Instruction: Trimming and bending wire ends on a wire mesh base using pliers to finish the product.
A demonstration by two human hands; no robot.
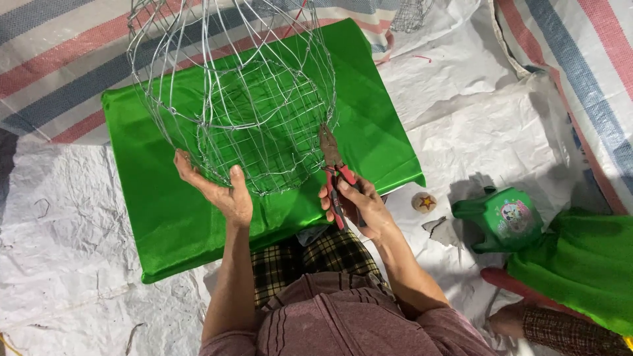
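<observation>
A rounded cage of thin silver wire mesh stands on a shiny green cloth spread on the ground. My left hand cups the lower left rim of the wire cage with fingers spread under it. My right hand grips red-handled pliers, whose rusty jaws point up and touch the wire at the cage's lower right edge. My knees in checked trousers sit just below the cloth's front edge.
White crumpled plastic sheeting covers the ground, with striped tarp behind. A green plastic jug lies at right beside more green fabric. A small round disc with a star lies near the cloth. Another person's foot is at lower right.
</observation>
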